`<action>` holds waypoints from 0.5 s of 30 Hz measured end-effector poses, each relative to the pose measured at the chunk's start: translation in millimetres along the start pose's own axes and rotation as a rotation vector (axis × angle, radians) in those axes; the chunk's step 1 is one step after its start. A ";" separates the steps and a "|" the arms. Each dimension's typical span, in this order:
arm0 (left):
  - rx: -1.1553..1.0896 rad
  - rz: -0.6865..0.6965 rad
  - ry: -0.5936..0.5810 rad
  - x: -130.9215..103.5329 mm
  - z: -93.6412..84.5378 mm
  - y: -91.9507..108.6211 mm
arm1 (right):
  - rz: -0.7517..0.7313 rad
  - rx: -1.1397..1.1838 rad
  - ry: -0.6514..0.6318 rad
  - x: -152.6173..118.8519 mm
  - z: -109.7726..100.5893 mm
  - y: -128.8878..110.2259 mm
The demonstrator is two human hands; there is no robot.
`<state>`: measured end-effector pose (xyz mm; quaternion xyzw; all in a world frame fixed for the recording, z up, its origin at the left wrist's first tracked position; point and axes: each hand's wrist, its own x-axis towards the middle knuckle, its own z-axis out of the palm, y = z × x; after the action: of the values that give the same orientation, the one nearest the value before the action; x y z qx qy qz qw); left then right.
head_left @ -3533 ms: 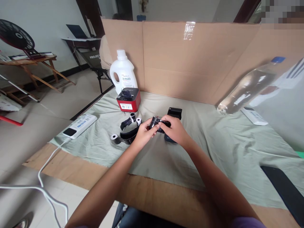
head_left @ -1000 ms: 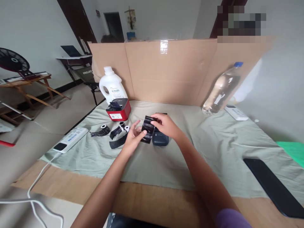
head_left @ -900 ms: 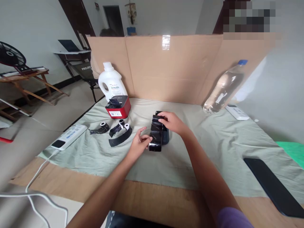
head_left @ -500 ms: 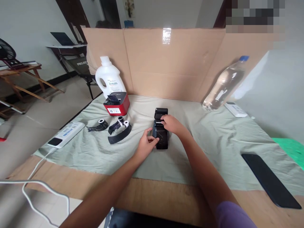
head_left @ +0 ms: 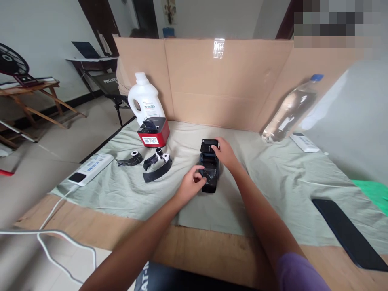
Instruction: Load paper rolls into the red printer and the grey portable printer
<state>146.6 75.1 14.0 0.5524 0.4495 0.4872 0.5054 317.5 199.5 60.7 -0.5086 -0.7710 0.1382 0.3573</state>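
In the middle of the cloth a small black printer-like device (head_left: 209, 161) has its lid (head_left: 207, 145) raised at the far end. My right hand (head_left: 226, 153) grips the right edge of that lid between thumb and fingers. A shiny black strip (head_left: 210, 180) hangs out of the device's near side. My left hand (head_left: 190, 186) is closed in a pinch at the strip's left edge. To the left lie partly unwound black rolls: one roll (head_left: 131, 159) by itself and a pair (head_left: 157, 169) close together.
A red box-shaped device (head_left: 162, 135) and a white jug (head_left: 147, 99) stand at the back left. A power strip (head_left: 91, 167) lies at left, a phone (head_left: 348, 232) at right. A clear bottle (head_left: 289, 109) leans against the cardboard screen (head_left: 218, 85).
My right hand has shifted from the device's opening to the lid's right edge, and the lid is tilted differently. My left hand stays by the strip. The whole view has shifted slightly.
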 end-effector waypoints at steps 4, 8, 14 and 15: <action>0.103 0.015 -0.079 0.6 -5.2 -0.7 | -0.094 0.045 -0.219 -3.7 -22.9 -1.9; 0.119 0.013 -0.099 1.3 -7.6 -2.2 | -0.140 0.046 -0.461 -12.1 -30.5 -8.2; 0.170 0.009 -0.099 -0.6 -8.0 1.4 | 0.037 0.039 -0.419 -14.3 -15.9 -7.4; 0.167 0.003 -0.101 -0.9 -7.8 2.1 | 0.096 0.068 -0.423 -14.4 -14.2 -6.0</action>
<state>138.7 75.0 16.1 0.6170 0.4618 0.4204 0.4789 326.5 181.9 68.2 -0.4922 -0.7985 0.2848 0.1974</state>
